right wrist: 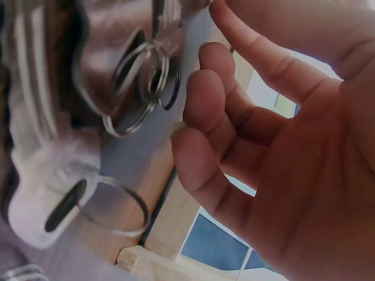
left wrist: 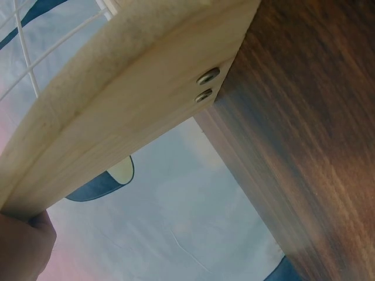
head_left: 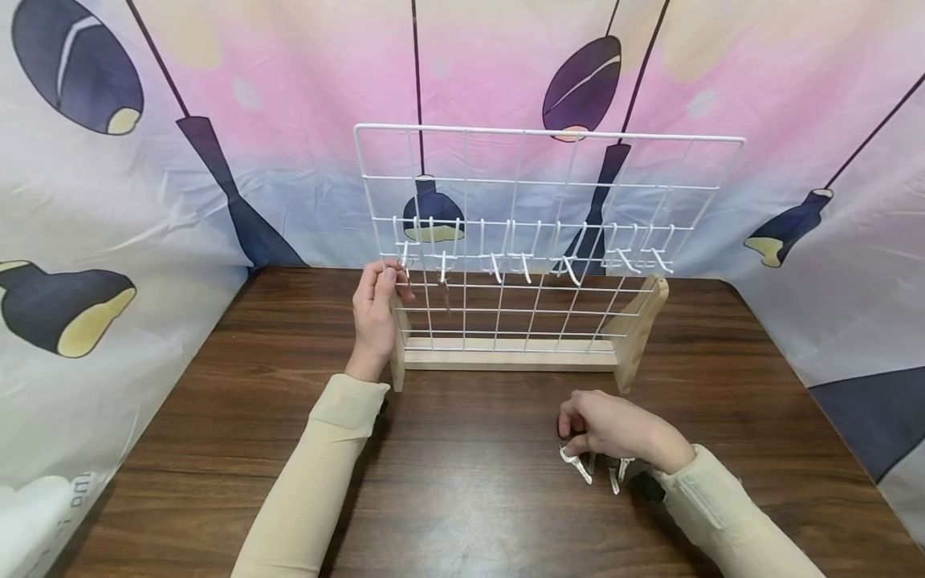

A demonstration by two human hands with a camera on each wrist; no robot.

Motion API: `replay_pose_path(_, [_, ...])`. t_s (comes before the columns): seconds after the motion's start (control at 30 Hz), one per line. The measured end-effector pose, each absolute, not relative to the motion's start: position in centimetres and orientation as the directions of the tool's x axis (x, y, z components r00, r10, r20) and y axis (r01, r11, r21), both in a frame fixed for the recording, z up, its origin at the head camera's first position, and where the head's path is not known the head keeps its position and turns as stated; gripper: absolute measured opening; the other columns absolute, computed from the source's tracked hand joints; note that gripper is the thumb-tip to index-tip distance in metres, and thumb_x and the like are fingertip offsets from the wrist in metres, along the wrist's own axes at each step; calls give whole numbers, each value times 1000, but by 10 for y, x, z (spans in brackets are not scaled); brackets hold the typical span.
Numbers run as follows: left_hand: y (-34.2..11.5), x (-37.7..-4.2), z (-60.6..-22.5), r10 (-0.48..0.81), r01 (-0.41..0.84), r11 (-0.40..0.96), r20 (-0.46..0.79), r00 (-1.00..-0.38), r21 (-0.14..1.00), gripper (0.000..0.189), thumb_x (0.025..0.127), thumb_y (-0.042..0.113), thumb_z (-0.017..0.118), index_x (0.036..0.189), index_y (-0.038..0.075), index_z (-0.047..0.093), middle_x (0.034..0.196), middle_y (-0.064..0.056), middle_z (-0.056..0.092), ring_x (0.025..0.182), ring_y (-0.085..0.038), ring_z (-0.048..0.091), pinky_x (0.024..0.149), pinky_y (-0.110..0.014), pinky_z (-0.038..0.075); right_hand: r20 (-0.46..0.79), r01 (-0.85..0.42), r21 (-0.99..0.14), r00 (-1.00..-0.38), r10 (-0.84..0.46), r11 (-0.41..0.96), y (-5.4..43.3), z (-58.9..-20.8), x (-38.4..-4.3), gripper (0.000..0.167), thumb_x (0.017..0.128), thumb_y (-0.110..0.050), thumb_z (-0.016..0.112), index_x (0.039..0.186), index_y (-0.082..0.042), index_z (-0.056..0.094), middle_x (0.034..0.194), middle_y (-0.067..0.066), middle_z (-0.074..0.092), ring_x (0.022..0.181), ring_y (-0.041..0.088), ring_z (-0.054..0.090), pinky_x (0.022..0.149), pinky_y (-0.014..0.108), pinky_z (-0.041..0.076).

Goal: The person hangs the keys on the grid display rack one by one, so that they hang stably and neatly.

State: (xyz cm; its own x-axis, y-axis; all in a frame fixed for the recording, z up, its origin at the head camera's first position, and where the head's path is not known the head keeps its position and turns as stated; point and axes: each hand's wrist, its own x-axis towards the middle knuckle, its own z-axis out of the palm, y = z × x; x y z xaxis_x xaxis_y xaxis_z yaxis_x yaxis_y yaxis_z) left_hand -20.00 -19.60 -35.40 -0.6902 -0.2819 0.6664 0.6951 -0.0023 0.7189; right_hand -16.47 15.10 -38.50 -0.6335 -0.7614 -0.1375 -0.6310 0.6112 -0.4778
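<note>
My left hand (head_left: 376, 313) grips the left wooden side (left wrist: 117, 105) of a white wire grid rack (head_left: 506, 309). In the left wrist view only part of that hand shows at the lower left, against the wood's edge. Over several silver keys (head_left: 576, 466) on the table, my right hand (head_left: 621, 429) reaches down. Its thumb and index finger meet at the top of the right wrist view and pinch a key there, mostly cut off. The other fingers curl loosely. Close to that camera lie keys (right wrist: 55, 175) with small split rings (right wrist: 143, 219).
White hooks (head_left: 526, 269) line the grid's middle. From a left hook hangs a thin key-like piece (head_left: 446, 295), hard to make out. The rack stands on a wooden base (head_left: 506, 361) on the brown table (head_left: 462, 482), with a patterned curtain (head_left: 289, 185) behind.
</note>
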Motion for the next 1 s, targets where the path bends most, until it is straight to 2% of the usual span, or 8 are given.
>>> replay_pose_path(0.17, [-196,-200,-353,-281,695,-4,667,-690,719,30,104,13,41,105,-17,48,89,-3,57,73,-18,55,65,-29,52,-129,-648,-474,-619,-775,597,149,-386,-164,22,76,-23,83,76,-24,61,70,-14,49,65,1,47,57,21,42])
replay_pose_path(0.23, [-196,-200,-353,-283,696,-3,667,-689,718,31,104,12,41,105,-18,46,89,-4,57,72,-18,55,64,-28,52,-141,-645,-466,-622,-770,606,148,-385,-164,22,77,-23,82,77,-23,61,69,-14,49,64,1,47,57,22,42])
replay_pose_path(0.37, [-195,-200,-352,-282,700,3,672,-685,714,30,104,12,41,105,-16,48,89,-23,53,72,-26,54,64,-29,52,-170,-633,-455,-628,-760,626,145,-383,-164,21,78,-22,81,77,-22,60,67,-13,50,62,2,47,56,22,43])
replay_pose_path(0.5, [-195,-199,-353,-282,699,-3,670,-687,715,25,103,13,42,103,-9,53,90,-35,47,72,-28,53,64,-29,52,-193,-625,-458,-624,-757,632,144,-382,-163,21,79,-19,80,76,-22,60,66,-13,50,60,2,47,55,23,43])
replay_pose_path(0.63, [-195,-200,-353,-283,697,1,669,-687,717,23,103,15,42,103,-4,55,89,-27,51,73,-27,53,64,-29,53,-206,-631,-450,-615,-761,632,143,-381,-164,22,79,-18,80,75,-22,59,64,-12,50,59,2,46,54,23,42])
replay_pose_path(0.8, [-196,-200,-353,-280,696,4,669,-689,718,28,104,15,42,104,-12,51,89,-4,57,73,-30,53,64,-29,53,-212,-642,-445,-602,-770,625,143,-380,-164,22,80,-18,79,75,-22,58,62,-13,50,57,2,46,53,23,41])
replay_pose_path(0.9, [-196,-201,-354,-278,697,0,669,-689,717,29,104,12,41,104,-16,48,89,-2,57,73,-24,54,64,-30,52,-214,-647,-436,-600,-770,626,142,-380,-163,21,80,-18,79,75,-22,59,62,-13,50,57,2,46,53,23,42])
replay_pose_path(1.0, [-196,-200,-353,-282,698,-4,669,-688,716,25,104,10,40,103,-13,50,89,-4,57,73,-18,55,65,-29,52,-218,-652,-411,-609,-763,638,141,-380,-163,19,80,-19,79,76,-22,60,62,-14,51,58,2,46,54,24,43])
